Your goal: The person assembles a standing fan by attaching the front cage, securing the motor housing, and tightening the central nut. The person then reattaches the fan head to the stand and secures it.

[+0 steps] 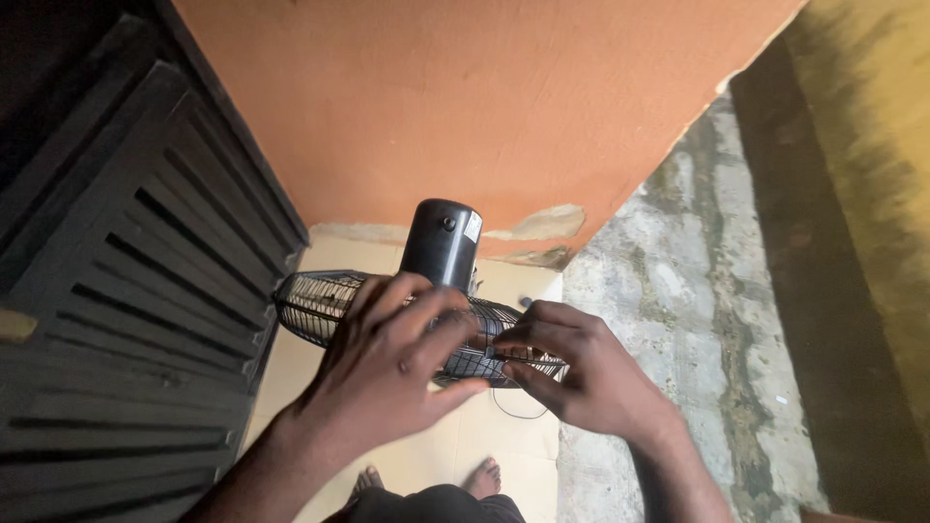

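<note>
A black standing fan is seen from above, with its glossy motor housing toward the wall and its round wire grille below it. My left hand lies across the top of the grille with fingers spread, covering its middle. My right hand pinches the grille's rim at the right side, thumb and fingers closed on the wire. The fan's stand and base are hidden beneath the grille and my hands.
An orange wall stands right behind the fan. A dark louvred door fills the left. Cream floor tiles lie below, rough grey concrete to the right. My bare feet show at the bottom.
</note>
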